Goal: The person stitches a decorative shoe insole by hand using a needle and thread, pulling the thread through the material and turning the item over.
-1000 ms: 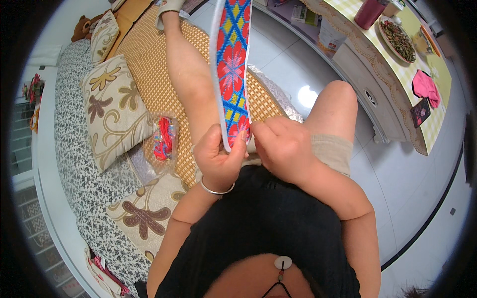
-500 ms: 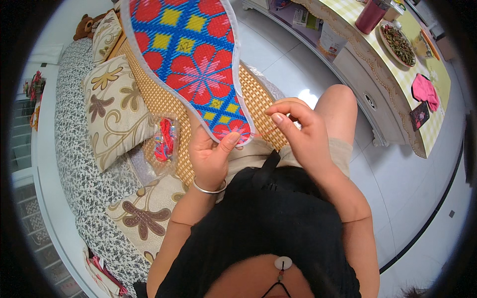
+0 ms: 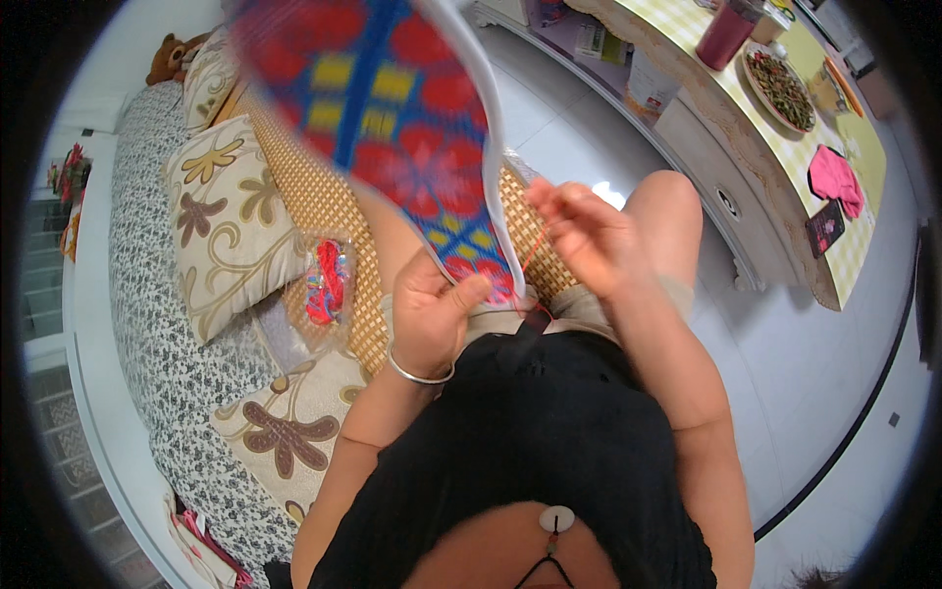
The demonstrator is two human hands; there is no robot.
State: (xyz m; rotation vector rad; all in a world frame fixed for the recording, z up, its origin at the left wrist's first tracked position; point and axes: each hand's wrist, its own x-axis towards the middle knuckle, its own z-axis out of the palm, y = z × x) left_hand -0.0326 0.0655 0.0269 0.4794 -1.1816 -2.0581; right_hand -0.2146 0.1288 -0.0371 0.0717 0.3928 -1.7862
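An embroidered insole (image 3: 422,167) with red flowers, blue bands and yellow diamonds is tilted up before me, its upper part smeared by motion. My left hand (image 3: 432,309) grips its narrow lower end, thumb on the patterned face and fingers behind. From that end a thin red thread (image 3: 531,253) runs up toward my right hand (image 3: 594,240), while a loop of it hangs over my lap. The right fingers are pinched on the thread and blurred; whether a needle is among them I cannot tell.
Left of my legs, a clear bag of red and coloured thread (image 3: 329,285) lies beside a flowered cushion (image 3: 221,216) on the seat with a woven mat (image 3: 294,167). At right, a table holds a plum-coloured flask (image 3: 728,37), a plate of food (image 3: 778,90), pink cloth (image 3: 836,177) and a phone (image 3: 826,229).
The insole has tilted and its narrow end has shifted right and toward me, along with my left hand. My right hand has turned, and the thread now rises more steeply to it.
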